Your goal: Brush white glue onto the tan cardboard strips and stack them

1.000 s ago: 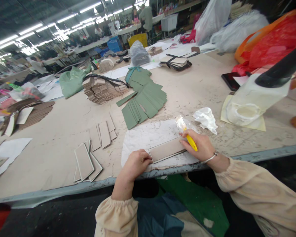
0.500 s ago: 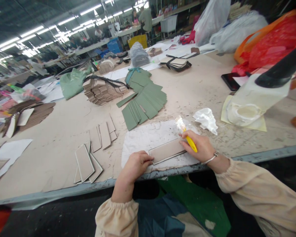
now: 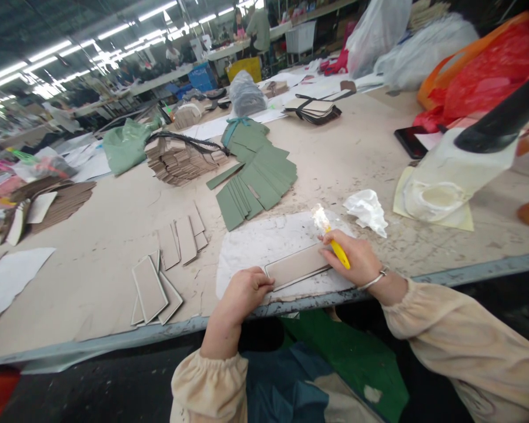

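Observation:
A long beige panel (image 3: 297,265) with a dark edge lies on a white sheet (image 3: 238,254) near the table's front edge. The thumb and fingers of my left hand (image 3: 245,289) pinch its left end. In my right hand (image 3: 355,256) is a yellow-handled brush (image 3: 341,254), its head coated in white paste and pointing away from me. The fingers of that hand also rest at the panel's right end, hiding it. Left of the sheet lie several similar beige panels (image 3: 150,289), some overlapping.
Fanned green pieces (image 3: 255,188) and a tied beige stack (image 3: 176,161) lie beyond the sheet. Crumpled white material (image 3: 367,210) is to the right, near a cut plastic container (image 3: 445,182) and a phone (image 3: 411,143). Red and orange bags (image 3: 485,76) stand farther back.
The view has shifted slightly. Both hands, the brush and the panel keep nearly the same positions relative to each other. A fingertip at the far left edge is out of view now.

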The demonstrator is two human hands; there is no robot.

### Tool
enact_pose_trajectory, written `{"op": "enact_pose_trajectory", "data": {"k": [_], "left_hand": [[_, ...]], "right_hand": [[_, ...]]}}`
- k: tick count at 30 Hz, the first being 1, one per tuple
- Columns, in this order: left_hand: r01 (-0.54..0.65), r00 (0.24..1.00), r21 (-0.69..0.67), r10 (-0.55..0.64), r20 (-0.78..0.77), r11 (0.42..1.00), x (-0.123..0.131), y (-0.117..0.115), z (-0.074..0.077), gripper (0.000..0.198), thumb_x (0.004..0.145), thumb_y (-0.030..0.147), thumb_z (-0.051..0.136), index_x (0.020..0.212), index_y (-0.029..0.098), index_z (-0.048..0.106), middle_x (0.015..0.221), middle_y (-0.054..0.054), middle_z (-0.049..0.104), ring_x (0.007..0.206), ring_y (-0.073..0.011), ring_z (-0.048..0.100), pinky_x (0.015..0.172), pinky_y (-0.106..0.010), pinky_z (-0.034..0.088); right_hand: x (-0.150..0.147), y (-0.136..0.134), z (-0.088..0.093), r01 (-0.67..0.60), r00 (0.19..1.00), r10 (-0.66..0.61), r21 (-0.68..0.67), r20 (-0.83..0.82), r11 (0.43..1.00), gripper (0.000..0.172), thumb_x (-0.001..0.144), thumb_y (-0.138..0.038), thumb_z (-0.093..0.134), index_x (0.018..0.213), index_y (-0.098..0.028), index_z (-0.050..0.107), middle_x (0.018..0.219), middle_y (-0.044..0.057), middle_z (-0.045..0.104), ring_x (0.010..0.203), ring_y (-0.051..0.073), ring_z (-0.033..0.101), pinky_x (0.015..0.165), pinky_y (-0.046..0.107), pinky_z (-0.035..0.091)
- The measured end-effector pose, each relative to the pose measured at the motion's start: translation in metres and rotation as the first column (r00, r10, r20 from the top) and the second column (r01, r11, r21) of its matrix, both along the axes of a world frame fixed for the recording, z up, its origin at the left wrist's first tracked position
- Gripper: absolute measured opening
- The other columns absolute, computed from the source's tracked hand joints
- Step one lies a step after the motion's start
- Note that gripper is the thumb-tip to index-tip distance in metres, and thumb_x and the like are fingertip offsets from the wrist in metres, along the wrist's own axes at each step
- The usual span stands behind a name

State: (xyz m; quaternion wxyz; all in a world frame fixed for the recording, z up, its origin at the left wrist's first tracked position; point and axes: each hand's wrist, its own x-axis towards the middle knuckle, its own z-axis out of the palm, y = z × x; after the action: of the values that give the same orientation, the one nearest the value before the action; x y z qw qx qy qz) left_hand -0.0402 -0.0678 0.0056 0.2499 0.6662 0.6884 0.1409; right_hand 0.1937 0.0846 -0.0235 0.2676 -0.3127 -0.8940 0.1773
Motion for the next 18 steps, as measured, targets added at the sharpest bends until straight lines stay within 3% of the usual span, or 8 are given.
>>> {"op": "enact_pose_trajectory", "data": {"k": [10,18], "left_hand": [[0.0,0.998,-0.035,-0.003,-0.067,0.999,0.0024,0.0013,0.0003,0.02,0.086,0.025,0.054,0.081,0.02,0.073,0.079,-0.003,0.067,0.073,-0.0134,0.061,0.069,-0.021,0.043],[0.0,0.994,-0.073,-0.008,-0.112,0.997,0.0041,0.0028,0.0026,0.022,0.087,0.026,0.052,0.08,0.019,0.073,0.078,-0.004,0.066,0.073,-0.0139,0.061,0.069,-0.021,0.042]], "right_hand": [[0.0002,-0.0009,-0.0025,0.047,0.995,-0.05,0.036,0.089,0.998,0.013,0.083,-0.029,0.051,0.094,-0.022,0.049,0.086,0.002,0.066,0.07,0.017,0.063,0.064,0.027,0.043],[-0.0005,0.0014,-0.0008,0.046,0.993,-0.051,0.048,0.105,0.998,0.012,0.084,-0.029,0.05,0.092,-0.021,0.052,0.084,0.005,0.062,0.078,0.019,0.059,0.07,0.028,0.042]]}}
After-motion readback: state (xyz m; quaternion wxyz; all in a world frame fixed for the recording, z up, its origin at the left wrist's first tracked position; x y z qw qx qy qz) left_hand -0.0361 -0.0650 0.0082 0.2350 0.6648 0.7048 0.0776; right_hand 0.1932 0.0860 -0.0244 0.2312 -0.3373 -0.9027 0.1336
